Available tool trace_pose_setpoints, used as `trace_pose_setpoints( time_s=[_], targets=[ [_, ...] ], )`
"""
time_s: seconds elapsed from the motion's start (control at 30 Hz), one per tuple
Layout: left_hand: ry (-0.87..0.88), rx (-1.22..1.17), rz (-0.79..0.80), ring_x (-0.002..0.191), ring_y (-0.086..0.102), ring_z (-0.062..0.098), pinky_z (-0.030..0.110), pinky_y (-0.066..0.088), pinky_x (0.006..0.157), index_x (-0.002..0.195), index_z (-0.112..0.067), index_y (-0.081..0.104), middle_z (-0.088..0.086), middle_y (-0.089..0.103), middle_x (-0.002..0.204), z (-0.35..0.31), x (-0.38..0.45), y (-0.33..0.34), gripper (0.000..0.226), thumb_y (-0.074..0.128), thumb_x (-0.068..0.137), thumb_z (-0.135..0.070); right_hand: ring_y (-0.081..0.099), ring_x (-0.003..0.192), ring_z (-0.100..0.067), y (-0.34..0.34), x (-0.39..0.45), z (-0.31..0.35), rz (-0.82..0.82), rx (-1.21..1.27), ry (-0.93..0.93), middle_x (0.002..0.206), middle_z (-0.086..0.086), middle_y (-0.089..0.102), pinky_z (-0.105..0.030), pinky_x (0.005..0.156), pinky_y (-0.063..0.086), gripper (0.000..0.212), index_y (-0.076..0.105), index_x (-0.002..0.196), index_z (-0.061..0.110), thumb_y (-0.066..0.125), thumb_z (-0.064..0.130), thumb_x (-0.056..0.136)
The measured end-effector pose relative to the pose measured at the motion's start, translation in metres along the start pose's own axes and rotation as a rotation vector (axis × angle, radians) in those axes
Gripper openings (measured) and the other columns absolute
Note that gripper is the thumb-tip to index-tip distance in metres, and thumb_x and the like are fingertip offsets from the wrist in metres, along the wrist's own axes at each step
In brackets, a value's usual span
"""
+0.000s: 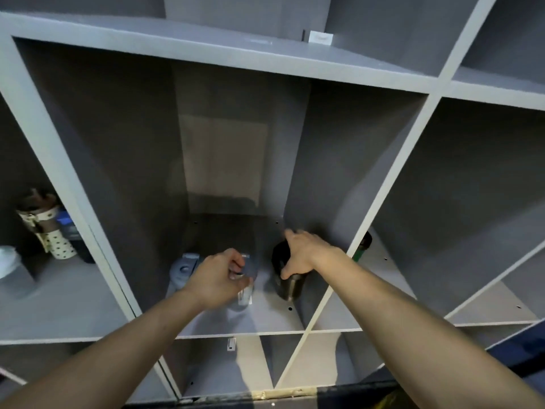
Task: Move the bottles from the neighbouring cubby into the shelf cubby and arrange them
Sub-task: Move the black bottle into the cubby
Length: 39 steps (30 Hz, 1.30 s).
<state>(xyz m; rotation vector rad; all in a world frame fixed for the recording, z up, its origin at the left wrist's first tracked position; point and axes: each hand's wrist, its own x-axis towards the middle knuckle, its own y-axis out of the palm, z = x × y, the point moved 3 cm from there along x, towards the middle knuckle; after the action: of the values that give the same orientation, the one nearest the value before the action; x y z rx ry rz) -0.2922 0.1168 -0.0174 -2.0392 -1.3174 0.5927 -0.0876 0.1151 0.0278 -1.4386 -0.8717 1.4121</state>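
Both my arms reach into the middle cubby (265, 320) of a grey shelf. My left hand (218, 278) is closed around the top of a clear bottle (243, 299) standing on the cubby floor. My right hand (303, 252) grips the rim of a dark steel tumbler with a black lid (287, 286) near the right wall. A grey-blue bottle (181, 270) stands at the left wall, partly hidden by my left hand. In the right cubby a green bottle with a dark cap (362, 249) shows just past the divider.
The left cubby holds a cream dotted bottle (57, 243), a dark blue bottle (69, 228) behind it and a white-lidded container (8, 264) at the frame edge. Shelf dividers (380, 208) rise close on both sides. Lower cubbies lie beneath.
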Motion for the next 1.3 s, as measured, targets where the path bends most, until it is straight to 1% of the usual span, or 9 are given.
trace_pose_setpoints(
  time_s=[0.27,0.53,0.67,0.77,0.93,1.07,1.13,1.2,1.3],
  targets=[
    [-0.092,-0.010,0.079,0.077,0.066,0.015,0.038,0.056,0.080,0.085,-0.026,0.059,-0.009,0.064,0.068,0.033,0.026,0.019,0.025,0.074,0.072,-0.042,0.044,0.133,-0.040,0.081,0.057,-0.020,0.112,0.066,0.008,0.148,-0.009,0.038,-0.042,0.109,0.044,0.094,0.029,0.150,0.017,0.082,0.020,0.072],
    [-0.150,-0.024,0.071,0.073,0.064,0.018,0.040,0.055,0.079,0.082,-0.030,0.056,-0.012,0.062,0.066,0.051,0.037,0.031,0.023,0.073,0.069,-0.042,0.036,0.140,-0.037,0.108,0.085,-0.029,0.168,0.126,-0.003,0.154,-0.006,0.030,-0.044,0.114,0.040,0.094,0.024,0.154,0.019,0.076,0.011,0.076],
    [-0.138,0.037,0.076,0.075,0.064,0.014,0.031,0.052,0.074,0.086,-0.032,0.055,-0.013,0.066,0.077,0.050,0.038,0.035,0.021,0.071,0.077,-0.042,0.035,0.142,-0.036,0.109,0.091,-0.033,0.157,0.156,0.000,0.156,-0.006,0.027,-0.044,0.115,0.039,0.095,0.021,0.155,0.021,0.075,0.010,0.077],
    [-0.130,0.088,0.076,0.073,0.062,0.013,0.028,0.048,0.072,0.087,-0.033,0.055,-0.013,0.065,0.076,0.050,0.037,0.036,0.021,0.068,0.078,-0.045,0.035,0.142,-0.037,0.114,0.093,-0.034,0.145,0.158,-0.008,0.155,-0.008,0.024,-0.046,0.115,0.040,0.096,0.021,0.155,0.024,0.074,0.007,0.077],
    [-0.115,0.111,0.088,0.074,0.063,0.016,0.030,0.049,0.072,0.084,-0.033,0.053,-0.012,0.066,0.078,0.051,0.033,0.035,0.022,0.066,0.075,-0.048,0.026,0.148,-0.038,0.119,0.093,-0.035,0.130,0.147,-0.001,0.162,-0.009,0.015,-0.046,0.119,0.035,0.108,0.010,0.159,0.026,0.079,0.012,0.077],
    [-0.093,0.026,0.079,0.072,0.063,0.017,0.033,0.051,0.076,0.086,-0.026,0.058,-0.008,0.064,0.071,0.040,0.030,0.032,0.021,0.070,0.075,-0.039,0.007,0.155,-0.034,0.110,0.080,-0.031,0.057,0.139,-0.041,0.168,-0.006,0.004,-0.043,0.125,0.020,0.116,0.001,0.160,0.025,0.081,0.034,0.077],
    [-0.070,0.002,0.076,0.074,0.062,0.017,0.032,0.051,0.076,0.087,-0.023,0.060,-0.007,0.065,0.071,0.028,0.027,0.029,0.017,0.071,0.078,-0.032,0.018,0.154,-0.030,0.093,0.064,-0.025,-0.031,0.213,-0.083,0.167,-0.007,0.014,-0.037,0.123,0.022,0.102,0.009,0.160,0.023,0.075,0.037,0.083],
    [-0.008,-0.015,0.078,0.078,0.066,0.017,0.032,0.053,0.078,0.091,-0.022,0.061,-0.004,0.069,0.078,0.009,0.025,0.024,0.015,0.069,0.079,-0.026,0.036,0.146,-0.028,0.072,0.040,-0.017,-0.115,0.296,-0.138,0.159,-0.007,0.036,-0.035,0.118,0.033,0.081,0.025,0.157,0.022,0.068,0.033,0.089],
    [0.093,-0.013,0.070,0.076,0.066,0.009,0.024,0.052,0.075,0.099,-0.023,0.063,-0.006,0.071,0.085,-0.026,0.019,0.016,0.017,0.067,0.083,-0.026,0.063,0.117,-0.024,0.037,-0.009,-0.013,-0.249,0.321,-0.219,0.124,-0.003,0.069,-0.035,0.101,0.050,0.047,0.053,0.138,0.023,0.061,0.029,0.091]
  ],
)
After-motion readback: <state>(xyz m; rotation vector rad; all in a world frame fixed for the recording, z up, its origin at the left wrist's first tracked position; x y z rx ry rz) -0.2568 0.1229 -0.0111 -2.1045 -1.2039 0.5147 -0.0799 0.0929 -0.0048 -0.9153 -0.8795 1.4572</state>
